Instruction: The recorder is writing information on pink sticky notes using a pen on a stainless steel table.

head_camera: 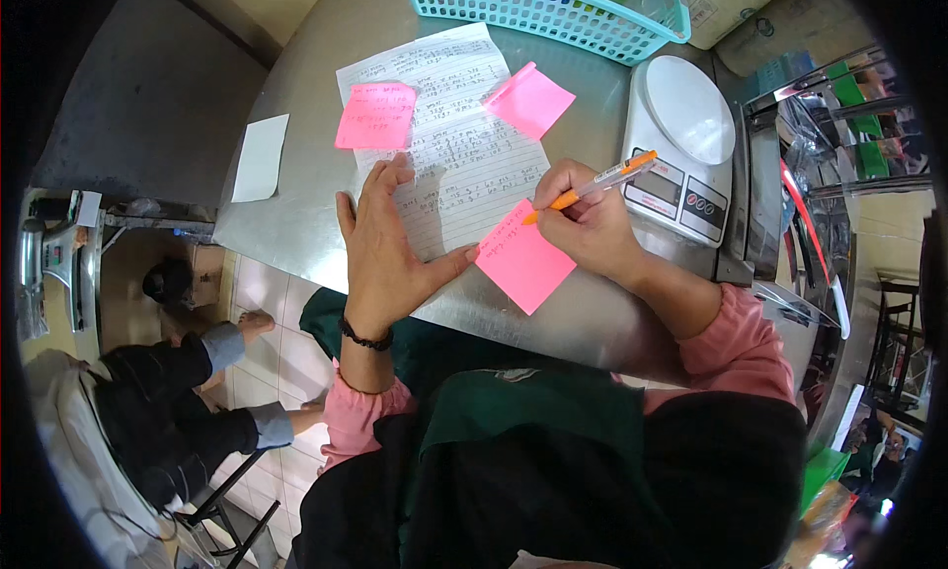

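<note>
My right hand grips an orange ballpoint pen, its tip down at the upper part of a pink sticky note. Two lines of handwriting run along that note's top edge. My left hand is spread over a lined paper sheet, its thumb at the note's left corner and its fingertips on the sheet. Handwriting fills much of the sheet. Another written pink note lies on the sheet's left side. At its right edge rests a pink sticky pad with a curled edge, no writing visible on it.
A stainless steel table carries everything. A white digital kitchen scale stands at the right, a turquoise plastic basket at the back, a small white paper at the left. A seated person's legs show at lower left.
</note>
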A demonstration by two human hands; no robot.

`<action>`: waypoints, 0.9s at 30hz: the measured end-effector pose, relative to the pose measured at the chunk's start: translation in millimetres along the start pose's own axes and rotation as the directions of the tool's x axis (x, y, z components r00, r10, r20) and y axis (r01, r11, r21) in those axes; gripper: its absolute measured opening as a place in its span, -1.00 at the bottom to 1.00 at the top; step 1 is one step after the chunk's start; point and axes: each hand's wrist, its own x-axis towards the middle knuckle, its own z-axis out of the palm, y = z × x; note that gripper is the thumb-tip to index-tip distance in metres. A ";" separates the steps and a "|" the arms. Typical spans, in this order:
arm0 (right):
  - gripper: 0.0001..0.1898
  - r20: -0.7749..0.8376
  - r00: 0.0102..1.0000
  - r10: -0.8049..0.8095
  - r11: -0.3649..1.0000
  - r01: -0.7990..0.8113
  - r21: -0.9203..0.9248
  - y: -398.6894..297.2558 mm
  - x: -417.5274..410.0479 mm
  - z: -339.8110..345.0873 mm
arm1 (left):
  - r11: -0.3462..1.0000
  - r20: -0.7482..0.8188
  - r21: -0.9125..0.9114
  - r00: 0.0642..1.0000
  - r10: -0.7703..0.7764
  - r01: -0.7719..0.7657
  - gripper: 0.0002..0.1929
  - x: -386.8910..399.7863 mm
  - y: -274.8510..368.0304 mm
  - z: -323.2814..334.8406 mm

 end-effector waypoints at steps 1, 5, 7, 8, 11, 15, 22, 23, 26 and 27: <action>-0.88 0.004 1.000 -0.001 1.000 0.001 0.005 0.6 0.0 -0.5 | 1.000 0.005 -0.009 1.000 -0.001 0.002 -0.02 0.1 0.0 -0.7; -0.87 0.008 1.000 -0.016 1.000 0.016 -0.013 -0.1 0.1 -0.9 | 1.000 0.007 -0.026 1.000 -0.004 0.005 0.00 0.1 2.1 -2.8; -0.87 0.005 1.000 -0.014 1.000 0.014 -0.005 0.0 0.0 -1.0 | 1.000 0.001 -0.005 1.000 0.008 -0.008 0.00 -0.3 -0.2 -0.4; -0.87 0.006 1.000 -0.021 1.000 0.021 -0.021 0.8 0.1 -1.2 | 1.000 -0.003 0.014 1.000 0.021 -0.021 -0.01 -0.4 -1.1 0.4; -0.87 0.006 1.000 -0.020 1.000 0.021 -0.024 -0.3 -0.6 -0.5 | 1.000 -0.009 -0.022 1.000 -0.002 0.001 -0.01 -1.1 0.9 -1.5; -0.87 0.000 1.000 -0.028 0.999 0.028 -0.017 1.0 0.0 -1.5 | 1.000 -0.013 -0.007 1.000 0.010 -0.010 -0.01 -0.8 -0.7 0.6; -0.86 0.011 1.000 -0.025 0.999 0.026 -0.020 0.5 0.6 -1.8 | 0.999 -0.013 -0.038 1.000 0.003 -0.004 -0.01 -0.1 -1.2 0.0; -0.87 0.006 1.000 -0.011 1.000 0.011 -0.013 -0.1 0.5 -2.1 | 0.999 -0.014 -0.034 1.000 0.010 -0.010 -0.02 0.1 -2.1 0.8; -0.87 -0.034 0.999 -0.007 0.999 0.008 0.036 0.0 -0.4 -3.8 | 1.000 -0.003 -0.009 1.000 0.025 -0.025 -0.01 0.3 -2.0 1.2; -0.88 -0.068 0.998 -0.015 0.997 0.021 0.079 0.2 -0.5 -4.0 | 1.000 -0.003 -0.012 1.000 0.028 -0.028 -0.01 0.3 -1.6 0.7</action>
